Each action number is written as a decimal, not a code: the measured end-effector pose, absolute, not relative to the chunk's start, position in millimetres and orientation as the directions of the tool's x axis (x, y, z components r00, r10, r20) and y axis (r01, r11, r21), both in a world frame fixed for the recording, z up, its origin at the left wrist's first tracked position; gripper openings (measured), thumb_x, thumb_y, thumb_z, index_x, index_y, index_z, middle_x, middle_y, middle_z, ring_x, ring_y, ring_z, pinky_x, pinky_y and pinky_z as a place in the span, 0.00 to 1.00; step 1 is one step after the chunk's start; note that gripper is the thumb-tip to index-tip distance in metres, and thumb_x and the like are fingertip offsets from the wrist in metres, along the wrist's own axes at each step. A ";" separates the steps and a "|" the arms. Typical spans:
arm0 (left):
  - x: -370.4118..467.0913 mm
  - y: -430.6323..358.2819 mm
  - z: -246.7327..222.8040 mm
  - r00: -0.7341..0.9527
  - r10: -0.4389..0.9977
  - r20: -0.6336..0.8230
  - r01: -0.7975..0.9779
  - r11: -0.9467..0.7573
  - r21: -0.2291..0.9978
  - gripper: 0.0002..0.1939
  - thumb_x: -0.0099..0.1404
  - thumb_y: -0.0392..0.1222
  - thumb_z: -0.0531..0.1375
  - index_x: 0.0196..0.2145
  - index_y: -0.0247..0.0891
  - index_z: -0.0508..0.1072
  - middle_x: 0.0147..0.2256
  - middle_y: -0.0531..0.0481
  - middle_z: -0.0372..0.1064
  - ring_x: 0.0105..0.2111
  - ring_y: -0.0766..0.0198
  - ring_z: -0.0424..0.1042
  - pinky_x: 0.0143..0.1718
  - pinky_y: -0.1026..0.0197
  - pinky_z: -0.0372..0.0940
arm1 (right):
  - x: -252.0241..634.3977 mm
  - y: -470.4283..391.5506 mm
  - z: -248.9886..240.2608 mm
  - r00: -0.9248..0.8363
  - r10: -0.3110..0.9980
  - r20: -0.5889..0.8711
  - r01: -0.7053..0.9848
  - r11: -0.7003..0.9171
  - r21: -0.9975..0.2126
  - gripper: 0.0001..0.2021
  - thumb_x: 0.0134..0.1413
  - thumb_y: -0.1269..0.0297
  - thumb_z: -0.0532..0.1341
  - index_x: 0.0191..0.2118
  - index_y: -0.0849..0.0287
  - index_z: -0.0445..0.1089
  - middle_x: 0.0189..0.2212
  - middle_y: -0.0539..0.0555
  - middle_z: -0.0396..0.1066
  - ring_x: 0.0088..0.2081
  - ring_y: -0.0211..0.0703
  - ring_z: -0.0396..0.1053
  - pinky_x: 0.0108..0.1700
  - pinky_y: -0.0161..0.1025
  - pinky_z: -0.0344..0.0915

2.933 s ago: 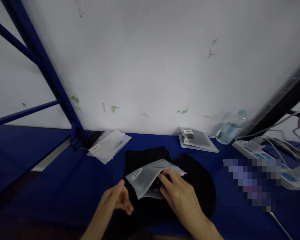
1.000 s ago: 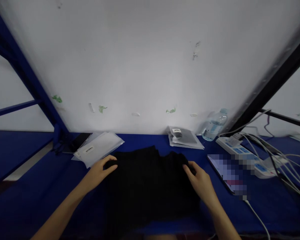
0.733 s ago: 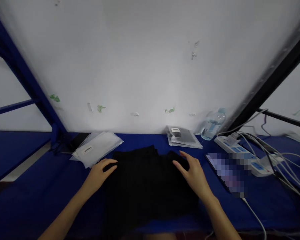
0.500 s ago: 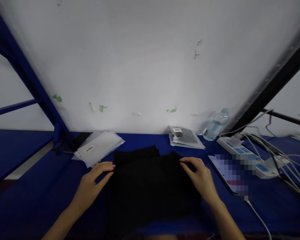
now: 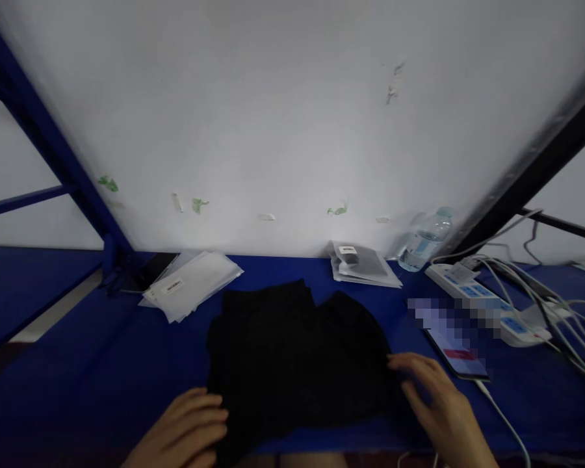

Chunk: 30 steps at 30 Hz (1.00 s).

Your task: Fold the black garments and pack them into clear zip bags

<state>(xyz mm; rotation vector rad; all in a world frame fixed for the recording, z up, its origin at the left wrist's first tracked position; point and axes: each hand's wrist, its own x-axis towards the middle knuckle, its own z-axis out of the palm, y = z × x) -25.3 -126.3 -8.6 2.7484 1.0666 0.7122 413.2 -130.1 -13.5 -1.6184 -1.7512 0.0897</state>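
A black cloth garment [image 5: 297, 364] lies spread in front of me on the blue tabletop, its folds hard to make out in the dark fabric. My left hand [image 5: 182, 429] rests at the garment's lower left edge, fingers stretched out over the cloth and not gripping. At its right edge, the fingertips of my right hand [image 5: 436, 396] touch or nearly touch the fabric, with the thumb held apart from the fingers.
Frosted zip bags [image 5: 199, 286] lie at the back left beside a dark flat object. Another bag [image 5: 363, 265] and a water bottle [image 5: 426, 240] stand near the wall. To the right are a phone [image 5: 453, 344], a power strip [image 5: 482, 302] and tangled cables.
Both hands have come off the garment's far corners and moved nearer to me. The left now lies on the near left edge, the right beside the right edge. The cloth's right side has become rounded.
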 end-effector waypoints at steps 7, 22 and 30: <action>-35.2 -54.3 -3.3 0.509 0.792 0.337 0.781 -0.589 0.204 0.22 0.67 0.39 0.53 0.58 0.47 0.65 0.56 0.47 0.66 0.54 0.52 0.66 0.53 0.48 0.63 | 335.4 -76.6 24.8 -0.111 0.900 0.423 0.845 0.309 -0.436 0.12 0.60 0.59 0.55 0.46 0.53 0.68 0.33 0.53 0.72 0.34 0.44 0.71 0.37 0.41 0.69; -2.4 17.1 24.4 0.112 0.843 0.525 0.824 -0.375 0.425 0.16 0.68 0.46 0.51 0.50 0.39 0.68 0.47 0.44 0.70 0.51 0.51 0.66 0.53 0.47 0.60 | 339.7 -15.3 44.8 0.043 0.953 0.299 0.676 0.192 -0.711 0.14 0.58 0.51 0.54 0.34 0.56 0.70 0.25 0.50 0.73 0.26 0.40 0.70 0.31 0.35 0.63; 19.8 -6.8 -14.4 0.518 0.825 0.224 0.793 -0.562 0.236 0.27 0.71 0.52 0.50 0.65 0.53 0.52 0.66 0.48 0.48 0.66 0.44 0.38 0.60 0.32 0.42 | 363.6 -48.7 31.9 -0.087 0.968 0.234 0.839 0.198 -0.507 0.13 0.61 0.59 0.52 0.44 0.54 0.71 0.38 0.54 0.77 0.40 0.47 0.75 0.41 0.42 0.69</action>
